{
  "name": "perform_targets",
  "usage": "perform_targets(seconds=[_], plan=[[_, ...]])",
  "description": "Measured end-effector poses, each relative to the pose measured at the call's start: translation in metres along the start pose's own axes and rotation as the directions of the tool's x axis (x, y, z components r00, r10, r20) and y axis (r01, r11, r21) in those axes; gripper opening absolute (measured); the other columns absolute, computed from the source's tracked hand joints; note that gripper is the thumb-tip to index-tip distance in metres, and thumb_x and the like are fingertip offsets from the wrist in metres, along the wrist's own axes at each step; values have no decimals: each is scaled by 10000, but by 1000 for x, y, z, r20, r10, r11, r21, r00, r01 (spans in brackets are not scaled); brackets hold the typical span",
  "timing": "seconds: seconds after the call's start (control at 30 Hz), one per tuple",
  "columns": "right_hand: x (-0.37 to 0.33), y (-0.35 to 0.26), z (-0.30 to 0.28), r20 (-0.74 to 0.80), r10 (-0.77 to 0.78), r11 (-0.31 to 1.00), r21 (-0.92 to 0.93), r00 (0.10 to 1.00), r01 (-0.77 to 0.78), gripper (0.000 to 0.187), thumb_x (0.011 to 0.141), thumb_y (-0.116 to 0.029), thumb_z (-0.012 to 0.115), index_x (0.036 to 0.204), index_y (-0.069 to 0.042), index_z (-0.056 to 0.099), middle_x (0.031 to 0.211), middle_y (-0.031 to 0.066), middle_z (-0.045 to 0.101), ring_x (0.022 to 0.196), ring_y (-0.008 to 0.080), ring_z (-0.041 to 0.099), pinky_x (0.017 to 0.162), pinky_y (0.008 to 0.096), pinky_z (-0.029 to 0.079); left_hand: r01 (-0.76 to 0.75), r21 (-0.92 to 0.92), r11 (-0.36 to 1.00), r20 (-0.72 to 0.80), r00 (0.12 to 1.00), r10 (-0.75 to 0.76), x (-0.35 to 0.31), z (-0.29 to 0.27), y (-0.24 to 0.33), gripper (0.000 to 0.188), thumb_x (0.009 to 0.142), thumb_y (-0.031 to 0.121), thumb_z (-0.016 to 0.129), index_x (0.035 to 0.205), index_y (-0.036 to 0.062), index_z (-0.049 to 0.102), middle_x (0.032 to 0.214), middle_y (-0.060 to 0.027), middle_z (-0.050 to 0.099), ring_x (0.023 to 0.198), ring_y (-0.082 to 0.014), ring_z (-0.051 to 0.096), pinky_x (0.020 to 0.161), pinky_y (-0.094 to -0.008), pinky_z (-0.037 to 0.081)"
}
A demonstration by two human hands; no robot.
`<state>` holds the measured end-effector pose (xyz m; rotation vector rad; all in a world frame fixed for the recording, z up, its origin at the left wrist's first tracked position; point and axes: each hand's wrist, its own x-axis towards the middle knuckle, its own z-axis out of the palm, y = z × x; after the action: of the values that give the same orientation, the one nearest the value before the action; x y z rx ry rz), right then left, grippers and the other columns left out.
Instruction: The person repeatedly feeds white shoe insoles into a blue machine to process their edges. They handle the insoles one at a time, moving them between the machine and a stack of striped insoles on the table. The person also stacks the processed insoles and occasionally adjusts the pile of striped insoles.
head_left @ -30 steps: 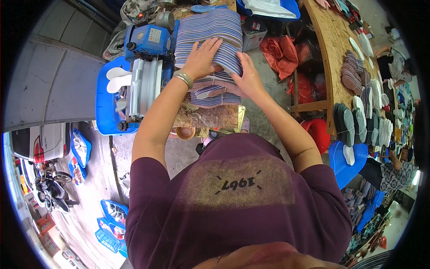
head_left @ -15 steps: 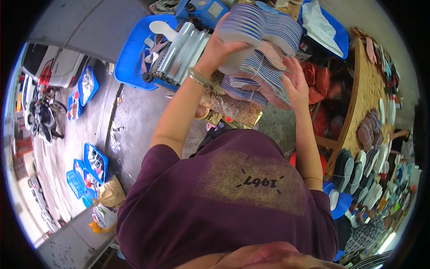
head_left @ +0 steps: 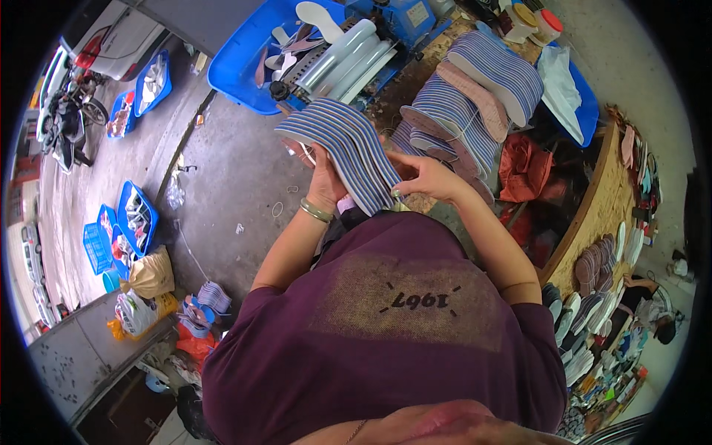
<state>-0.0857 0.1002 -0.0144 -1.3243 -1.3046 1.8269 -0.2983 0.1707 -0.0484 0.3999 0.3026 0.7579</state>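
A thick stack of blue-and-white striped shoe insoles [head_left: 343,148] is held close in front of my chest. My left hand [head_left: 323,182] grips it from beneath on its left side, fingers partly hidden under the stack. At the right edge, near the stack's lower end, my right hand [head_left: 430,176] has its thumb and fingers closed against it. Beyond my right hand, a tied bundle of striped insoles [head_left: 449,111] lies on the workbench, with pink soles among them. Behind it rests another striped insole stack [head_left: 504,74].
A roller machine [head_left: 341,63] stands ahead, beside a blue bin [head_left: 230,70] of loose soles. Lidded jars [head_left: 517,24] sit at the far right. A wooden table [head_left: 586,215] with more insoles runs along the right. Blue baskets [head_left: 137,215] stand on the floor to the left.
The striped insole stack has come off the bench, down and leftward to my chest, in my left hand. My right hand has moved from the bundle on the bench onto this stack.
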Motion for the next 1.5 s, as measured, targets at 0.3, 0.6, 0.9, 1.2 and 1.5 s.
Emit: perform_targets(seconds=[0.3, 0.6, 0.9, 1.2, 1.5], plan=[[33, -38, 8, 237, 98, 966, -258, 967, -34, 710, 813, -197, 688, 1450, -164, 375, 1093, 90, 639, 940, 146, 590, 858, 303, 463, -16, 18, 1000, -69, 997, 18, -24, -27, 39, 1124, 624, 801, 563, 1443, 83, 285, 1429, -184, 378, 1242, -387, 454, 947, -560, 472], [64, -48, -44, -342, -260, 905, -413, 903, 104, 394, 896, -119, 542, 1288, -84, 543, 1054, 73, 665, 941, 149, 613, 840, 285, 468, -119, -169, 979, 5, 993, 121, -37, -52, 59, 1030, 706, 804, 492, 1398, 54, 351, 1294, -173, 515, 1106, -325, 571, 889, -465, 526], [137, -33, -146, -684, 41, 998, -7, 729, -62, 273, 949, -101, 459, 1200, -44, 551, 969, 142, 654, 673, 194, 661, 537, 283, 542, -145, 111, 983, -296, 940, 172, -66, -60, 71, 1064, 687, 839, 441, 1403, 56, 362, 1211, -165, 577, 1075, -322, 593, 912, -494, 507], [197, 5, -157, -704, -419, 780, -602, 573, -169, 416, 871, -163, 591, 1255, -24, 515, 1061, 175, 643, 965, 318, 625, 848, 385, 493, -187, 87, 978, -253, 946, 203, -64, -48, 72, 1112, 672, 838, 463, 1456, 74, 267, 1217, -146, 565, 1084, -306, 584, 926, -499, 491], [159, 1, -30, -318, -378, 818, -555, 869, 153, 406, 786, -245, 699, 1123, -33, 619, 939, 152, 675, 846, 252, 659, 758, 345, 513, -242, 14, 970, -183, 953, 241, -61, -60, 69, 1078, 666, 838, 472, 1381, 37, 371, 1204, -194, 566, 1073, -341, 590, 922, -480, 505]])
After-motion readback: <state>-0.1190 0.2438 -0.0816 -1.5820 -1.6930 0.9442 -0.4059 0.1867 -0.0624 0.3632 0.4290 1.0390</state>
